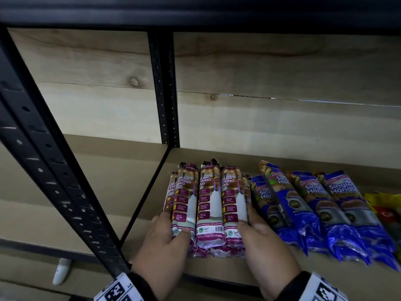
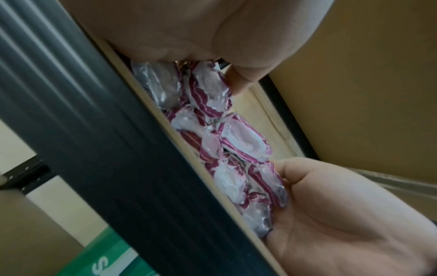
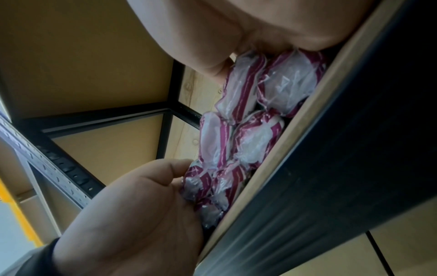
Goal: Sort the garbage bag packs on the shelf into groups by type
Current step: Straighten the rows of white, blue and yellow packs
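Observation:
Several purple-and-white "Draw String Bag" packs (image 1: pixel 209 205) lie stacked in two layers at the left end of the shelf board (image 1: pixel 149 209). My left hand (image 1: pixel 167 235) grips the stack's left side, thumb over the top pack. From the other side, my right hand (image 1: pixel 258 235) grips it the same way. The wrist views show the packs' crimped near ends (image 2: pixel 236 138) (image 3: pixel 250 142) between both palms. To the right lie several blue "Single Handle" packs (image 1: pixel 314 205), side by side and slightly skewed.
A yellow-and-red pack (image 1: pixel 384 209) lies at the far right of the shelf. A black perforated upright (image 1: pixel 43 161) crosses the left foreground, and another post (image 1: pixel 165 94) stands at the back. Bare board lies behind the packs. A green box (image 2: pixel 111 257) sits below.

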